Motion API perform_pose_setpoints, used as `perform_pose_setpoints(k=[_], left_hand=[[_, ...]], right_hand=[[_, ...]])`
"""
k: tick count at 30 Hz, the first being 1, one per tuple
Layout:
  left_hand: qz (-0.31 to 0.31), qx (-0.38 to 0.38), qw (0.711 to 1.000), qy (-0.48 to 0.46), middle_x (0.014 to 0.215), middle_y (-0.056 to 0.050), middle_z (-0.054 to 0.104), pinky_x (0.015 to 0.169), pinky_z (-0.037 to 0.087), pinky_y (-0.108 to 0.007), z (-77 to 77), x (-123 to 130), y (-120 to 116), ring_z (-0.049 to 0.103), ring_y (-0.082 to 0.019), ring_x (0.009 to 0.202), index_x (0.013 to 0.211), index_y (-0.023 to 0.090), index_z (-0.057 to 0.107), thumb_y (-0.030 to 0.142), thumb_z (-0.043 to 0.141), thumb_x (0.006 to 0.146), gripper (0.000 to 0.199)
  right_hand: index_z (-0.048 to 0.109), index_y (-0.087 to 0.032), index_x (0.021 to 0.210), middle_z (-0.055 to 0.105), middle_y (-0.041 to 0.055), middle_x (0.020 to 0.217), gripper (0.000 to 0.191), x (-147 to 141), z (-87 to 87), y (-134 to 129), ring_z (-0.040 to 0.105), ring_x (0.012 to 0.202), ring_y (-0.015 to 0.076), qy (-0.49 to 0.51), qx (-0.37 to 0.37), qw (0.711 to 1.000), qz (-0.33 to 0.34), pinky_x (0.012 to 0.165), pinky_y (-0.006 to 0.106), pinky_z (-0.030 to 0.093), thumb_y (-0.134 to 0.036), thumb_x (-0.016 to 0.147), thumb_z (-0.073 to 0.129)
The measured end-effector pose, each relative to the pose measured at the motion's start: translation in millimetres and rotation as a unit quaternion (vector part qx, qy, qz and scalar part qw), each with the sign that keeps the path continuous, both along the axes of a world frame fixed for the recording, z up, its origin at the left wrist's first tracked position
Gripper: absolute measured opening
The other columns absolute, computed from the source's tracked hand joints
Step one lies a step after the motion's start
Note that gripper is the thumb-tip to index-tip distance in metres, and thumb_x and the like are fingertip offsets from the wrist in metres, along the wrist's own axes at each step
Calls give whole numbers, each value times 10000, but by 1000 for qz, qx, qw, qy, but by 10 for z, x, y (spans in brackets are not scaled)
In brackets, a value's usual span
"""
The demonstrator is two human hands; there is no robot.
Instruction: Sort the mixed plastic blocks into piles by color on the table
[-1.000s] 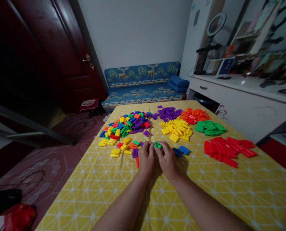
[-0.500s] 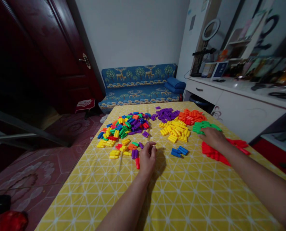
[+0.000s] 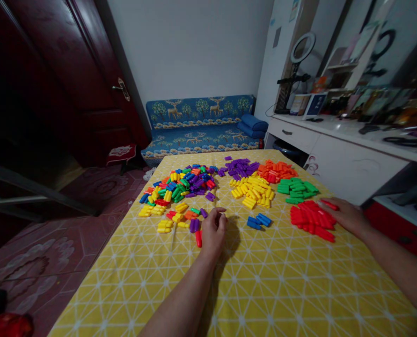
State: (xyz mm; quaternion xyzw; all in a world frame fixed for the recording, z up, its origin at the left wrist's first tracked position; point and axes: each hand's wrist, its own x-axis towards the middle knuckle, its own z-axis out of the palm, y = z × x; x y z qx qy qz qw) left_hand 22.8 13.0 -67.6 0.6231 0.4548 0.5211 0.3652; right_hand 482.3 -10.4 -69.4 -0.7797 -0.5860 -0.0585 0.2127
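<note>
My left hand (image 3: 213,232) rests on the table with its fingers curled in, and whatever they hold, if anything, is hidden. Close by its left side lies a red plastic building piece (image 3: 199,238), with a purple piece (image 3: 194,225) just beyond. At the right, my right hand (image 3: 347,216) has its fingers on a red building piece (image 3: 329,204) at the edge of the red pile (image 3: 310,217). Behind that pile sits a group of green pieces (image 3: 297,188). A few blue pieces (image 3: 259,221) lie between my two hands.
A mixed-colour heap (image 3: 183,183) covers the table's far left. Yellow (image 3: 253,188), purple (image 3: 241,167) and orange (image 3: 278,169) piles stand toward the far right. Beyond the yellow tablecloth (image 3: 264,285) are a blue sofa (image 3: 197,124) and a white dresser (image 3: 359,157).
My right hand has moved from the green pieces toward me and right, to the red pile's edge, with a red piece now at its fingers. My left hand stays in place.
</note>
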Motion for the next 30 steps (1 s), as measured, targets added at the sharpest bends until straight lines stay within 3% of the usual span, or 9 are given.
perform_pose_setpoints(k=[4,9,12,17,23,30], left_hand=[[-1,-4,1000,2,720,0,646,598,434,-224,-3,0,-3,599,-134,644,1026,188,629,265,494,908,195],[-6,-15,1000,-8,725,0,651,603,439,-224,4,11,2,605,-137,654,1037,191,630,270,500,903,203],[-9,-14,1000,-15,714,2,645,601,441,-223,13,15,-4,606,-138,653,1031,190,634,269,502,899,203],[-8,-11,1000,-9,718,0,648,600,442,-221,4,10,-7,602,-134,642,1026,190,640,280,503,899,207],[-14,-14,1000,-24,708,3,637,570,424,-216,-15,-1,-2,580,-130,611,1023,184,646,302,511,899,218],[-13,-11,1000,-15,702,6,625,589,424,-218,-31,11,6,576,-128,622,1029,187,645,274,496,908,211]], right_hand=[[713,-245,1038,691,124,1215,421,-100,-51,-195,610,1175,292,93,15,992,78,1064,429,414,-524,798,509],[715,-253,1076,672,117,1251,438,-203,-21,-410,603,1190,293,83,4,986,144,1075,424,421,-542,820,509],[709,-236,1129,651,128,1282,493,-266,20,-480,596,1196,294,42,-20,988,147,1067,428,436,-568,853,471],[677,-231,1231,584,140,1353,574,-670,175,-423,514,1261,349,-112,11,983,144,1074,528,397,-616,875,443],[632,-334,1286,529,84,1429,513,-1302,235,-229,510,1275,322,-89,-24,966,241,1033,514,441,-609,868,517],[687,-342,1192,551,56,1409,388,-1204,125,-286,554,1249,295,-30,-36,968,247,1035,464,468,-513,870,553]])
